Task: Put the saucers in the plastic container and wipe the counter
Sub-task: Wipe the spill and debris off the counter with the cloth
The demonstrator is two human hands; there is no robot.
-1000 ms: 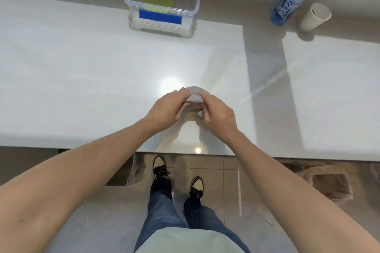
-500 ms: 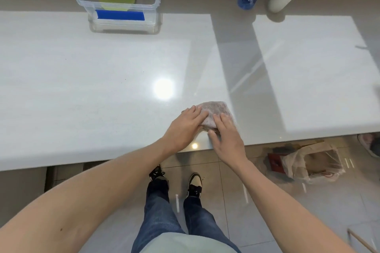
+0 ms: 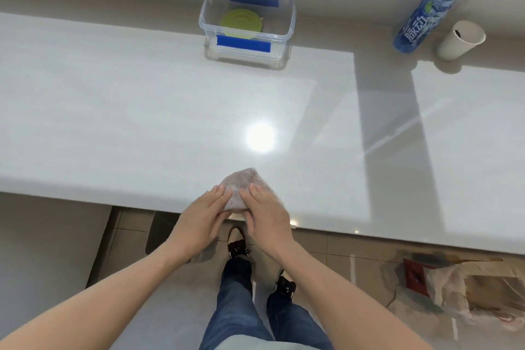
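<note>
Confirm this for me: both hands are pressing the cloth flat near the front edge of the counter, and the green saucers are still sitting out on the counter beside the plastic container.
One thing is wrong. The green saucers are already inside the plastic container, not beside it, as the head view shows. The rest holds: the left hand and right hand press the cloth near the counter front edge.

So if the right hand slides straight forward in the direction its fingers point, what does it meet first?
The right hand lies flat on the cloth, fingers aimed slightly left and away. Beyond the cloth the counter looks bare until the plastic container at the far edge, probably the first obstacle.
</note>
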